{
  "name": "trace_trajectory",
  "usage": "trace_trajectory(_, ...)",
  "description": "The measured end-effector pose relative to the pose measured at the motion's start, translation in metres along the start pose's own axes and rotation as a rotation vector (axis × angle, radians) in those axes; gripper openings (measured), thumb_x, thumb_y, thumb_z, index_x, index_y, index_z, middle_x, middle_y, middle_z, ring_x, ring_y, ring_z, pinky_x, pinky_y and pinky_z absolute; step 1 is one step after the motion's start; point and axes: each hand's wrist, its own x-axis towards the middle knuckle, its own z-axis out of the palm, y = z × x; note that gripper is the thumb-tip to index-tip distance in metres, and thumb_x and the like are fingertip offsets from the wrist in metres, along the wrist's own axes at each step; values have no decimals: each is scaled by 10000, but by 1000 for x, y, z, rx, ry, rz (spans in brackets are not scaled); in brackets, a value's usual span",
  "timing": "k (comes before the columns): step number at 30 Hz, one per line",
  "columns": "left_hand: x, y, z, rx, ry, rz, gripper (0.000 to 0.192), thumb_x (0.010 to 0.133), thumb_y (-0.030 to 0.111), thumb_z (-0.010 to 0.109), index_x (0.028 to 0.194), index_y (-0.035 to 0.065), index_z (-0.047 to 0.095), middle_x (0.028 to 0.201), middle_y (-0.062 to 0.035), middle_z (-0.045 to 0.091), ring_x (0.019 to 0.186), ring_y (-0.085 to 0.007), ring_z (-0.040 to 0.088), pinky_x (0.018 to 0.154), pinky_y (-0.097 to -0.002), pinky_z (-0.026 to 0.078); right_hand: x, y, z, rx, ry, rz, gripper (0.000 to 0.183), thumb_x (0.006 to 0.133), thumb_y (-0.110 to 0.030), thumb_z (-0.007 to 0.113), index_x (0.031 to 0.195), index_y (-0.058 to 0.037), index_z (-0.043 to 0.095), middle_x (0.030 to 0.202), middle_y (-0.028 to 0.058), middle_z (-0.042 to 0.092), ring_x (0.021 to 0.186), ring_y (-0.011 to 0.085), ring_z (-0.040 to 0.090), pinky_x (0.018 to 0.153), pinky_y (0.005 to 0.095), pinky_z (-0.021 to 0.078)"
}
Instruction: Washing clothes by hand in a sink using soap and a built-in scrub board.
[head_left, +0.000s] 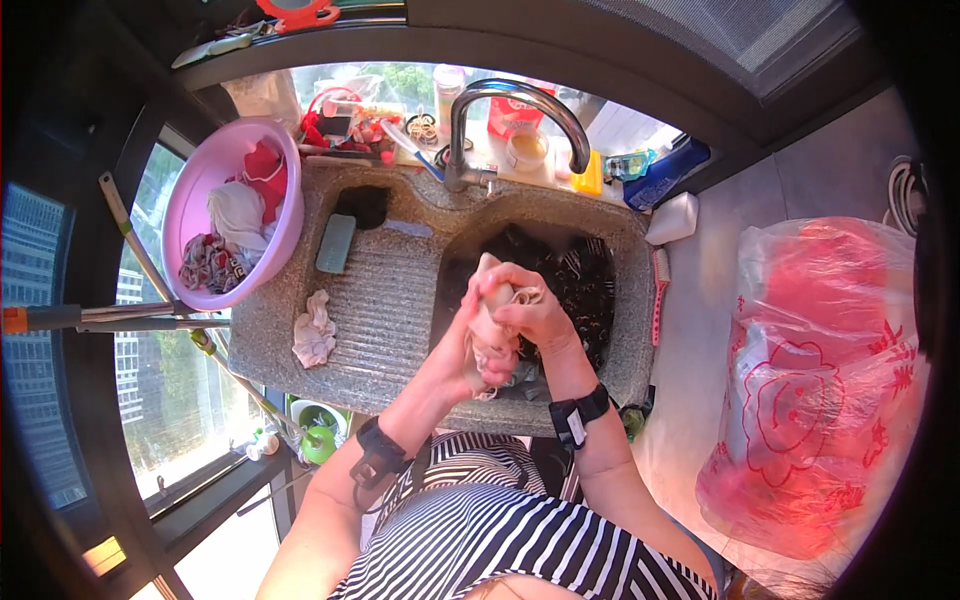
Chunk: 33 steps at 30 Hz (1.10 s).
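Observation:
Both my hands are closed around a bunched, pale pink cloth (496, 330), held above the front of the sink basin (634, 315). My left hand (465, 341) grips it from the left side, and my right hand (544, 319) wraps it from the right. Folds of the cloth poke out between my fingers. Beneath my hands, dark patterned fabric (589, 292) lies in the basin. To the left is the ribbed washboard (386, 300) of the stone sink, with a crumpled pale cloth (314, 330) near its left edge and a blue-green soap bar (336, 243) higher up.
A pink plastic tub (292, 202) with clothes stands at the sink's left corner. The chrome faucet (517, 88) arches over the back. A pink brush (660, 296) and a white block (672, 219) lie along the right rim. A large red-and-clear plastic bag (817, 390) sits farther right.

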Motion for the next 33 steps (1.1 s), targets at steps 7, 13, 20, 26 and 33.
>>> trace_trajectory(7, 4, 5, -14, 466, 94, -6, 264, 846, 302, 703, 858, 82, 557, 679, -24, 514, 523, -104, 461, 414, -227, 284, -4, 8, 14, -180, 226, 65, 180, 853, -102, 710, 729, -46, 592, 792, 4, 570, 701, 86, 562, 635, 228, 450)
trace_trajectory(13, 45, 11, -43, 1132, 469, 19, 183, 732, 223, 676, 758, 49, 628, 598, -30, 532, 424, -108, 435, 376, -273, 312, 13, 53, -28, -432, 406, 242, 414, 942, -270, 651, 599, -55, 564, 572, -15, 526, 547, 71, 499, 512, 244, 403)
trace_trajectory(20, 97, -1, -103, 1585, 470, 296, 383, 779, 401, 644, 753, 20, 650, 553, -118, 580, 491, -264, 601, 458, -408, 469, -2, 113, -88, -745, 604, 273, 415, 913, -283, 621, 587, -26, 595, 509, 48, 574, 455, 135, 559, 465, 321, 435)
trace_trajectory(26, 117, 3, -161, 1751, 473, 416, 446, 828, 460, 628, 838, 18, 691, 759, -156, 702, 829, -348, 689, 775, -425, 518, 4, 136, -86, -883, 728, 339, 381, 897, -261, 596, 617, -4, 636, 533, 127, 615, 464, 211, 626, 497, 371, 489)
trace_trajectory(33, 99, 8, -138, 1621, 553, 183, 548, 750, 492, 710, 1004, 9, 667, 932, -226, 706, 992, -368, 674, 855, -466, 526, -6, 159, -99, -644, 882, 271, 409, 918, -271, 621, 591, -27, 598, 529, 36, 552, 458, 126, 535, 456, 319, 443)
